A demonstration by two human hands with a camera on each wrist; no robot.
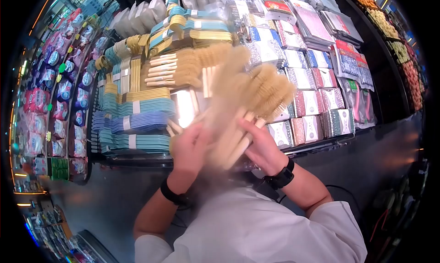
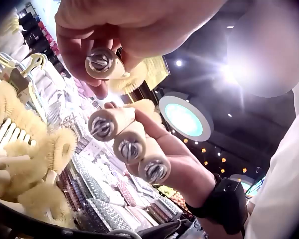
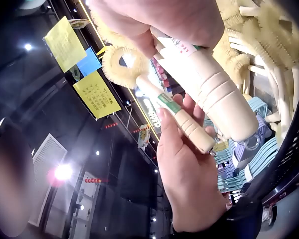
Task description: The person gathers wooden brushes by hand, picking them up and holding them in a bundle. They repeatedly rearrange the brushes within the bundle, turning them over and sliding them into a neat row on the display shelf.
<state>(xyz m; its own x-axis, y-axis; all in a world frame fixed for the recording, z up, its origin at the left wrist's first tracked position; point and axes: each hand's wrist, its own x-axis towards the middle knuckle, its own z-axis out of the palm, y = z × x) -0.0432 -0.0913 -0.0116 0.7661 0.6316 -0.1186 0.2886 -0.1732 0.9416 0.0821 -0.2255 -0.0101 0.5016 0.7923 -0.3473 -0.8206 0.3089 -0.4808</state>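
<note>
The largest thing is the display counter (image 1: 133, 160), with a person in a white shirt (image 1: 238, 221) at its near side. Beyond the counter's left end stands a rack of small bright packets (image 1: 59, 84); past its right end are shelves of round, fruit-like goods (image 1: 389, 24).

On the counter's left part lie banded bundles (image 1: 146, 141) in teal, blue and yellow (white paper bands hold several together). Its right part carries rows of patterned packages (image 1: 305, 102), and a pile of pale brushes (image 1: 169, 70) sits on the middle-left part.

Above the counter's near edge, the right hand (image 1: 266, 146) holds three brushes (image 1: 270, 88), bristle ends pointing toward the counter's far side. Its fingers and thumb are clamped round the wooden handles, which lie side by side (the left wrist view shows their three ends).

The left hand (image 1: 188, 146), also above the counter's near edge, holds a single brush (image 3: 174, 112) with a looped, bristly head. Its fingers and thumb are clamped on the handle, near a green label (image 3: 169, 103). The head view is blurred here (I cannot tell from it whether the single brush touches the other three).

Each wrist wears a black band. Smallest are the metal loops (image 2: 131, 149) at the handle ends.
</note>
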